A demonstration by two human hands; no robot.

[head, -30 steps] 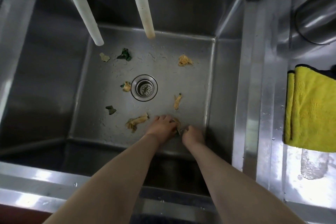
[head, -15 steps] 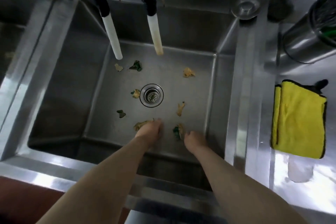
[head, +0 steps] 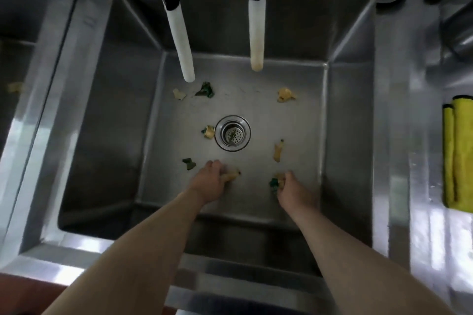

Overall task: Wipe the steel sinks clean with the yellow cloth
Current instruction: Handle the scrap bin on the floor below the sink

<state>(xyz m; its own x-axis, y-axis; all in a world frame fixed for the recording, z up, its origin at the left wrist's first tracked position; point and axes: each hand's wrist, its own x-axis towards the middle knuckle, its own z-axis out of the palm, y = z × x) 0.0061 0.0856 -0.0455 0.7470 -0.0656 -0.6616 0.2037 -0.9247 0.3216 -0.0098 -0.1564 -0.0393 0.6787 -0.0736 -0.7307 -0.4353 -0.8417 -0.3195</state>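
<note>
1. Steel all round: a deep sink (head: 348,135) with food scraps strewn over its floor, two white spouts hanging in beyond the hands, and a strainer drain (head: 232,133) just past the fingertips.
2. Half a second ago the hands sat close together near the front wall; now they have drawn apart, each taking its own scrap.
3. I judge this as clearing debris before any wiping, so the task proper has not begun.
4. Both arms reach straight down, palms toward the sink floor.
5. Left hand (head: 208,181) curls its fingers round a pale yellow scrap (head: 231,176).
6. Right hand (head: 294,190) pinches a green-and-yellow scrap (head: 276,181).
7. Yellow cloth (head: 459,153) lies folded on the counter, well off to the right of the right hand, untouched.
</note>
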